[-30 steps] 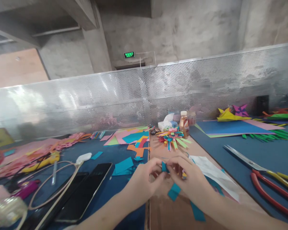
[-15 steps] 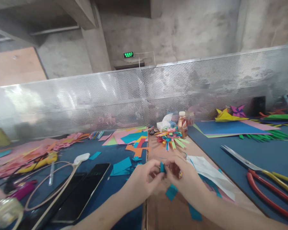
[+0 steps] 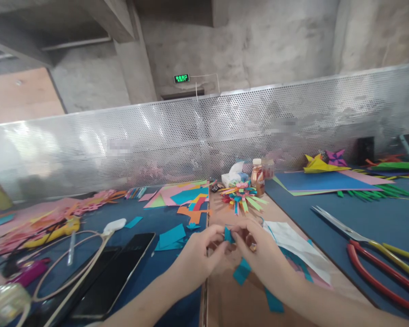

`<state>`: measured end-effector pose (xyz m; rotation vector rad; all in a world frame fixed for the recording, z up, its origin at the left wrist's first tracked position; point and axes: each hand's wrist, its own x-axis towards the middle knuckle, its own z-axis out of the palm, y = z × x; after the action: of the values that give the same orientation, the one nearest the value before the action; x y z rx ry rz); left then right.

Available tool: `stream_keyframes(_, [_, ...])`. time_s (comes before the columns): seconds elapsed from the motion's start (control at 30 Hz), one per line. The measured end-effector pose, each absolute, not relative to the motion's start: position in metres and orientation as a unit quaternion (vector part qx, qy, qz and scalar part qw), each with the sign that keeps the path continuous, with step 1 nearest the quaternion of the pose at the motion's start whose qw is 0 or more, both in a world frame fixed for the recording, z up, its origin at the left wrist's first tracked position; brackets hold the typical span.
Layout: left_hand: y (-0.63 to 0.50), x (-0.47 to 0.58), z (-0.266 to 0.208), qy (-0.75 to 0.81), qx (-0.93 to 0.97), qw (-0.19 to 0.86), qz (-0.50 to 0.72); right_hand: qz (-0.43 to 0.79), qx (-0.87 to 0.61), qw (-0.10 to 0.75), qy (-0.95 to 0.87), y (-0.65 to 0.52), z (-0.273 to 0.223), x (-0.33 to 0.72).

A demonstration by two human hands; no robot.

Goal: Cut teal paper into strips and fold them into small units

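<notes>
Between my two hands is a small blue paper piece (image 3: pixel 228 235), folded or curled, held above the brown strip of table. My left hand (image 3: pixel 199 254) pinches its left side with thumb and index finger. My right hand (image 3: pixel 259 250) grips the right side, its other fingers curled. Something small and yellowish shows within the right fingers, too little to name. Blue paper scraps (image 3: pixel 241 271) lie on the table below the hands. A stack of blue paper squares (image 3: pixel 171 236) is just left of my left hand. Beyond the hands stands a multicoloured paper-strip flower (image 3: pixel 241 195).
Large red-handled scissors (image 3: pixel 356 240) lie at the right. A black phone (image 3: pixel 117 277) and a looped white cable (image 3: pixel 97 254) are at the left. A bottle (image 3: pixel 257 177) and tissue pack (image 3: pixel 234 177) stand near the perforated metal divider (image 3: pixel 157 141). White paper (image 3: pixel 295 243) lies beside my right hand.
The blue piece has turned slightly between my fingertips and shows more of its face. Both hands keep their pinch, and the view has shifted a little.
</notes>
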<state>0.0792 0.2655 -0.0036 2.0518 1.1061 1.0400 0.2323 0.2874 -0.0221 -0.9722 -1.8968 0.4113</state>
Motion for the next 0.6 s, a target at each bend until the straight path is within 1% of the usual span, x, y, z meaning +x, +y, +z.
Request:
stream_keyframes(0.2, [0.2693, 0.0773, -0.0042, 0.403, 0.770, 0.295, 0.397, 0.217, -0.390, 0.471, -0.761, 0.2874, -0.0188, 0.2323])
stream_keyframes(0.37, [0.2711, 0.0751, -0.0042, 0.412, 0.775, 0.276, 0.391, 0.207, -0.342, 0.473, -0.785, 0.2892, -0.0183, 0.2342])
stream_keyframes(0.47, [0.2722, 0.0735, -0.0050, 0.414, 0.778, 0.265, 0.393, 0.198, -0.339, 0.474, -0.788, 0.2893, -0.0177, 0.2345])
stream_keyframes(0.6, [0.2738, 0.0735, -0.0062, 0.411, 0.768, 0.285, 0.400, 0.193, -0.351, 0.471, -0.786, 0.2879, -0.0155, 0.2342])
